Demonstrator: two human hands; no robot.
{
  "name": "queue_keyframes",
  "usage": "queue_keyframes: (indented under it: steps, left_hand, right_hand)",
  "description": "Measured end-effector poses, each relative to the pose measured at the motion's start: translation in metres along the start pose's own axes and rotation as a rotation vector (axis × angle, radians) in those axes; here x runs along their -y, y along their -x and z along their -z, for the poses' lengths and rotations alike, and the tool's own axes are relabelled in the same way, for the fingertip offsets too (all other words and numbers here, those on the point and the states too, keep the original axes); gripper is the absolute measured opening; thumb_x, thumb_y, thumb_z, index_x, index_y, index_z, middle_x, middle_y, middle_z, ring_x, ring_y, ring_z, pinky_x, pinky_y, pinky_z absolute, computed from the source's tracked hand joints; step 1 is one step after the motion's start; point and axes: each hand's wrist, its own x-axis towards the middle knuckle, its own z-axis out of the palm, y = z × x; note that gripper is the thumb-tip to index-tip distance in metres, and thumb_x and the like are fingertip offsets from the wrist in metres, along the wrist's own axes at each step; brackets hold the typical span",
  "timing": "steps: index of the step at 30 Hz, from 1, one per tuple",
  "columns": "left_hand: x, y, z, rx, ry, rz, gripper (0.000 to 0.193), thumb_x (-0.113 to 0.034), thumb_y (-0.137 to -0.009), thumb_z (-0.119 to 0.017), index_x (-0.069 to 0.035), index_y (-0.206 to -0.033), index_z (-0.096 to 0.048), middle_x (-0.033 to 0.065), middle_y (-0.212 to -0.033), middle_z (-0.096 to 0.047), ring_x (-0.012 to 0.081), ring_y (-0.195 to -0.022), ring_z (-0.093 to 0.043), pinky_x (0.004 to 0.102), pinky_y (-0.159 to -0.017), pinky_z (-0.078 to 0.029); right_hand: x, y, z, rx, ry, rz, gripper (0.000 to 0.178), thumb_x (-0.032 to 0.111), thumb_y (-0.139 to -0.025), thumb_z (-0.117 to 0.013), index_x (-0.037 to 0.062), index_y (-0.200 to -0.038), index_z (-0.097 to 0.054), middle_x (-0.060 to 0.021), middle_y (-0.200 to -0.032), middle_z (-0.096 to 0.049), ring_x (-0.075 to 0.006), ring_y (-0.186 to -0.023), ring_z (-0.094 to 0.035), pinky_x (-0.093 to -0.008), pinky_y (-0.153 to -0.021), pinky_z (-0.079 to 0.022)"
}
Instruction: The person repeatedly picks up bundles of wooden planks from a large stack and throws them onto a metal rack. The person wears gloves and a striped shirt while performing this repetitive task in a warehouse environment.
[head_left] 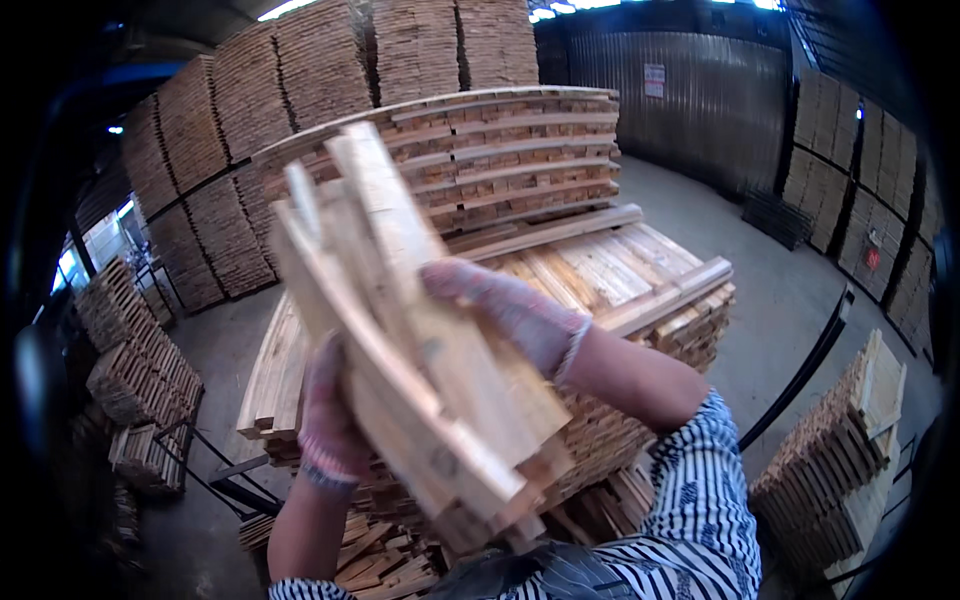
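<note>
A bundle of several rough wooden boards is lifted in front of my body, tilted with its far end up and to the left. My left hand, in a pinkish knit glove, grips the bundle's left side; its fingertips are partly hidden by the wood. My right hand, in a matching glove, presses against the right side with its fingers along a board. Behind and below the bundle stands a lumber stack with a flat layer of boards on top.
A higher lumber pile rises behind the stack. Tall lumber blocks line the back left, and more stand at right. A tilted stack of boards is near right, beside a black metal bar. Loose offcuts lie below me.
</note>
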Motion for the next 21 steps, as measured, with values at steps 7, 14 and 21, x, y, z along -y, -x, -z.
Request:
queue_keyframes:
  steps: [7, 14, 21]
  left_hand:
    - [0.069, -0.141, -0.066, -0.059, 0.262, 0.226, 0.086, -0.032, -0.087, -0.076, 0.009, -0.147, -0.030, 0.0299, -0.125, -0.056, 0.0421, -0.115, -0.062, 0.0559, -0.095, -0.057]
    - [0.127, -0.212, -0.097, -0.230, 0.041, 0.438, 0.044, -0.016, -0.095, -0.066, 0.003, -0.132, -0.052, 0.0225, -0.125, -0.065, 0.0350, -0.111, -0.068, 0.0472, -0.095, -0.060]
    - [0.081, -0.199, -0.052, -0.310, -0.320, 0.485, 0.056, -0.033, -0.086, -0.076, 0.007, -0.119, -0.053, 0.0166, -0.098, -0.068, 0.0256, -0.076, -0.068, 0.0377, -0.076, -0.062]
  right_hand:
    - [0.100, 0.013, 0.116, -0.191, 0.240, -0.144, 0.066, 0.036, -0.091, -0.073, -0.0114, -0.130, -0.050, -0.0219, -0.103, -0.071, -0.0275, -0.076, -0.074, -0.0333, -0.070, -0.066]
    - [0.115, 0.022, 0.239, -0.675, 1.736, -0.415, 0.117, 0.083, -0.081, -0.055, 0.0020, -0.159, -0.023, -0.0308, -0.151, -0.044, -0.0409, -0.139, -0.047, -0.0450, -0.116, -0.036]
    - [0.112, 0.026, 0.226, -0.763, 1.659, -0.378, 0.112, 0.080, -0.082, -0.058, 0.0025, -0.158, -0.029, -0.0302, -0.150, -0.046, -0.0398, -0.140, -0.045, -0.0419, -0.115, -0.037]
